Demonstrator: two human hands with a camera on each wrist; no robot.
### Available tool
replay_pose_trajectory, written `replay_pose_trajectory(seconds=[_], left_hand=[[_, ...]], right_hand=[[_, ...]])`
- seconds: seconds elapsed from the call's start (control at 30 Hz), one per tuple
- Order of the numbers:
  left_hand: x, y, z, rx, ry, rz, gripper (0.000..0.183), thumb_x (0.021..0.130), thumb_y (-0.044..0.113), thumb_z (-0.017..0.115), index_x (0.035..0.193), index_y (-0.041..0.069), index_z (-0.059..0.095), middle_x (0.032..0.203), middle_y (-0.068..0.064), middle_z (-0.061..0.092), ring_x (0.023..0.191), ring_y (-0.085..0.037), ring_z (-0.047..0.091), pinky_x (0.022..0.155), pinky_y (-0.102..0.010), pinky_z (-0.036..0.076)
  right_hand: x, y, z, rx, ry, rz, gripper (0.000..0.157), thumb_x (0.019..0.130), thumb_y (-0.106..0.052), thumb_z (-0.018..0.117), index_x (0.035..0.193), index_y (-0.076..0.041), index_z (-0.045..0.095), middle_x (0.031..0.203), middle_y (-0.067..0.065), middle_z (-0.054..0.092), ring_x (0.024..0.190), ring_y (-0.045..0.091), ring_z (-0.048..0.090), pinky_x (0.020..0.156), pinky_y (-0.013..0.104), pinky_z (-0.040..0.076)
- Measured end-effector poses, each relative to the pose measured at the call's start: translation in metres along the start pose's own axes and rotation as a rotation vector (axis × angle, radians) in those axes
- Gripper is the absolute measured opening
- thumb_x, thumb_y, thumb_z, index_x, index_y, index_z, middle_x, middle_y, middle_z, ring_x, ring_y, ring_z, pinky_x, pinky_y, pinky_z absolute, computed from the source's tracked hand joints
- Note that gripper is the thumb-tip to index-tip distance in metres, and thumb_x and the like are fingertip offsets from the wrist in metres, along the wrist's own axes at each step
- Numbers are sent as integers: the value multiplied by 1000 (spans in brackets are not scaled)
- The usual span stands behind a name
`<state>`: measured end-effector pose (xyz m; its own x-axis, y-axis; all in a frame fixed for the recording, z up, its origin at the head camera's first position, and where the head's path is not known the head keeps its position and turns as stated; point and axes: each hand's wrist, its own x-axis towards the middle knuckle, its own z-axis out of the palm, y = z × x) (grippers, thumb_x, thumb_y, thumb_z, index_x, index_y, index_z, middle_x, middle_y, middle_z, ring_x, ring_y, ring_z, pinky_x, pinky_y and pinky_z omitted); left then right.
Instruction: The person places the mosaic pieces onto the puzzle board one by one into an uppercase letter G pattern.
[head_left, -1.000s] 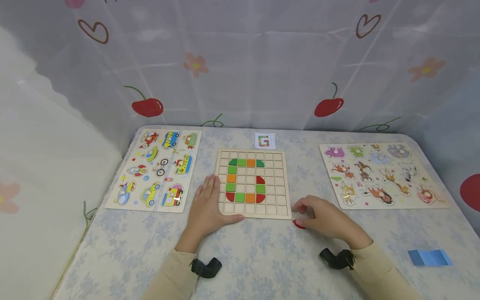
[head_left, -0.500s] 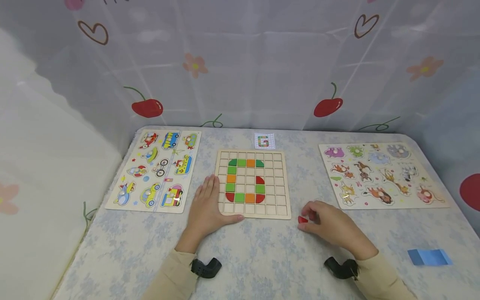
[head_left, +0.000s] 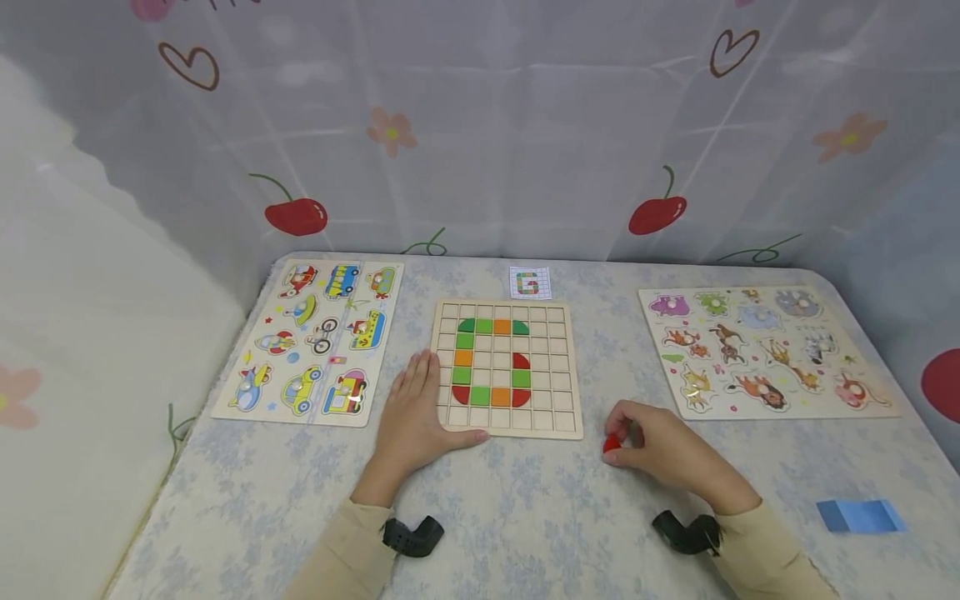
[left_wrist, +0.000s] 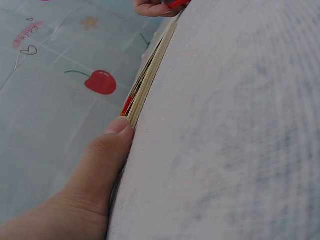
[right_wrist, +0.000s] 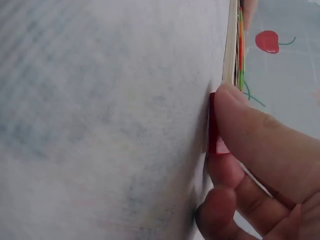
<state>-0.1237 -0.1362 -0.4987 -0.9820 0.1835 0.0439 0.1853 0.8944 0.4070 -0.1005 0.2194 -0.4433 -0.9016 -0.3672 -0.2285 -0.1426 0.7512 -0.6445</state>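
A wooden grid board (head_left: 551, 400) lies mid-table, with red, green and orange pieces (head_left: 481, 396) set in its squares in a shape like a G. My left hand (head_left: 411, 412) rests along the board's left side and near corner, fingers straight and thumb on the near edge. Right of the board, my right hand (head_left: 663, 446) pinches a red piece (head_left: 611, 443) between thumb and fingers, low over the cloth. In the right wrist view the red piece (right_wrist: 214, 125) shows edge-on under the thumb; its full outline is partly hidden. Behind the board lies a small pattern card (head_left: 530, 282).
At left lies a vehicle puzzle board (head_left: 311, 342), and at right an animal puzzle board (head_left: 765, 354). A folded blue paper (head_left: 861, 516) sits near the right front. A printed curtain (head_left: 480, 125) hangs behind the table.
My right hand has moved slightly right, away from the board, and the red piece moved with it, tilting up between the fingers. The left hand has stayed in place.
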Motion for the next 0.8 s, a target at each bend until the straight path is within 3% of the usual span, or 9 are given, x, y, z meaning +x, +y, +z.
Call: replay_pose_trajectory(seconds=[0.2, 0.33, 0.53, 0.8], left_hand=[[0, 0, -1, -8, -14, -9, 139, 62, 89, 63, 159, 5, 11, 168, -10, 10, 156, -27, 8, 127, -48, 12], [0, 1, -2, -9, -27, -18, 139, 62, 89, 63, 160, 6, 10, 169, -8, 8, 157, -25, 5, 127, -47, 11], [0, 1, 0, -10, -17, -15, 139, 61, 90, 62, 159, 5, 11, 168, -9, 9, 157, -26, 6, 127, -47, 11], [1, 0, 0, -5, -18, -20, 138, 62, 90, 61, 159, 5, 11, 168, -9, 10, 157, -26, 7, 127, -47, 11]], right_hand=[[6, 7, -4, 81, -4, -13, 20, 84, -22, 80, 92, -20, 62, 81, -4, 61, 66, 10, 51, 58, 23, 44], [20, 4, -6, 135, 52, 4, 17, 87, -21, 77, 94, -17, 63, 86, 0, 64, 65, 13, 52, 57, 23, 44], [56, -20, 1, 171, 148, 30, 11, 91, -17, 72, 99, -15, 64, 92, 3, 68, 69, 18, 53, 58, 26, 44], [103, -60, 16, 213, 211, 21, 13, 93, -21, 70, 103, -16, 64, 97, 6, 68, 74, 21, 55, 62, 30, 47]])
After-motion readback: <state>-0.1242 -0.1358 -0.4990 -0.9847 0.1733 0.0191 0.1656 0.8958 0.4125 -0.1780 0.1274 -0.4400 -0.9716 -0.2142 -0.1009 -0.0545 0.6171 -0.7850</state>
